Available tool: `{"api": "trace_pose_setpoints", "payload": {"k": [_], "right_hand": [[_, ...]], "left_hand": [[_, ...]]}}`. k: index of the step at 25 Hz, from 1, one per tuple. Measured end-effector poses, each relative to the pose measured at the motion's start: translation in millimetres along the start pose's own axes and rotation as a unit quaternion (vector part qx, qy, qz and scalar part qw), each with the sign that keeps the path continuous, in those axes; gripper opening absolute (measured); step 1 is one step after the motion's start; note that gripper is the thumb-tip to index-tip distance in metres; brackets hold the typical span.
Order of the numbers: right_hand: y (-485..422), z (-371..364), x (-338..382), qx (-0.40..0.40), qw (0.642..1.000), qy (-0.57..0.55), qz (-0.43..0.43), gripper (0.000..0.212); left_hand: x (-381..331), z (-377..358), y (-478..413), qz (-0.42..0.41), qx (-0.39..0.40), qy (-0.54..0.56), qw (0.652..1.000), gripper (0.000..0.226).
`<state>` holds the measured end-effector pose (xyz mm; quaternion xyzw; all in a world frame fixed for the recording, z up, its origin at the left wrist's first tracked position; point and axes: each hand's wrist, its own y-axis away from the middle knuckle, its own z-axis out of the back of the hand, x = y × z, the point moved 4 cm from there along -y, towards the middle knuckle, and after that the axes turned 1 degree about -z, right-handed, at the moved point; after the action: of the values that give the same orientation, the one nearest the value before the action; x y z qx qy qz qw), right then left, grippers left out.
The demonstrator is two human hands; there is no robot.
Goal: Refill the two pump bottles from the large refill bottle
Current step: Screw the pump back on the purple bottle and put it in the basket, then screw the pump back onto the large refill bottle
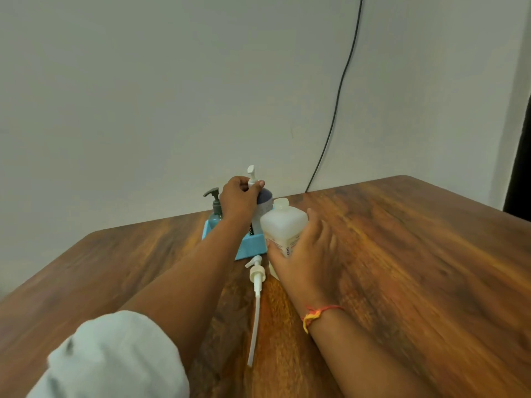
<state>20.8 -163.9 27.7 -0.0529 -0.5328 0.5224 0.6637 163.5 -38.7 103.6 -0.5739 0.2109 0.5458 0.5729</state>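
A large translucent white refill bottle [283,222] stands uncapped on the wooden table [402,268]. My right hand [301,254] wraps around its lower body. Behind it a blue tray [251,247] holds two pump bottles. The dark purple bottle [264,203] has a white pump on top, and my left hand [240,198] grips its neck. A teal bottle [215,216] with a dark pump stands at the tray's left end. A loose white pump head [255,300] with a long tube lies flat on the table in front of the tray.
A pale wall rises just behind the tray, and a black cable [339,90] hangs down it to the table's back edge. The table's far right corner is rounded.
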Motion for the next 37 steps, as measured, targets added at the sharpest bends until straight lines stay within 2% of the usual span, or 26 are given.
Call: {"api": "trace_pose_setpoints", "payload": {"k": [7,10,12,14,16,18,21,29,32,35,37], "right_hand": [[-1,-1,2,-0.002,1.0,-0.012,0.002,0.095],[-2,-1,1,0.015,1.0,-0.027,-0.002,0.094],[-2,0,1,0.025,0.999,-0.036,-0.003,0.093],[-2,0,1,0.028,0.998,-0.054,0.0,0.093],[-3,1,1,0.027,0.997,-0.072,0.003,0.093],[-3,0,1,0.026,0.997,-0.078,0.004,0.092],[-4,0,0,0.026,0.997,-0.079,0.002,0.092],[-5,-2,-2,0.043,0.995,-0.092,0.009,0.092],[-5,-4,-4,0.044,0.994,-0.101,0.008,0.09],[-5,-3,-2,0.042,0.992,-0.116,0.013,0.089],[-3,0,3,0.049,0.991,-0.125,0.03,0.09]], "left_hand": [[26,-17,-6,0.02,0.019,-0.032,0.999,0.028],[18,-12,-3,-0.003,0.068,-0.095,0.993,0.026],[9,-3,10,-0.023,0.087,-0.135,0.987,0.034],[0,13,35,-0.046,0.058,-0.158,0.985,0.038],[-2,26,64,-0.075,0.049,-0.17,0.981,0.024],[10,35,92,-0.062,0.098,-0.204,0.972,0.014],[31,44,122,-0.019,0.16,-0.239,0.958,0.015],[45,45,136,0.023,0.202,-0.263,0.943,0.033],[45,55,133,0.064,0.17,-0.205,0.962,0.029],[37,75,123,0.116,0.104,-0.088,0.984,0.028],[35,89,116,0.14,0.058,0.032,0.988,0.03]]}}
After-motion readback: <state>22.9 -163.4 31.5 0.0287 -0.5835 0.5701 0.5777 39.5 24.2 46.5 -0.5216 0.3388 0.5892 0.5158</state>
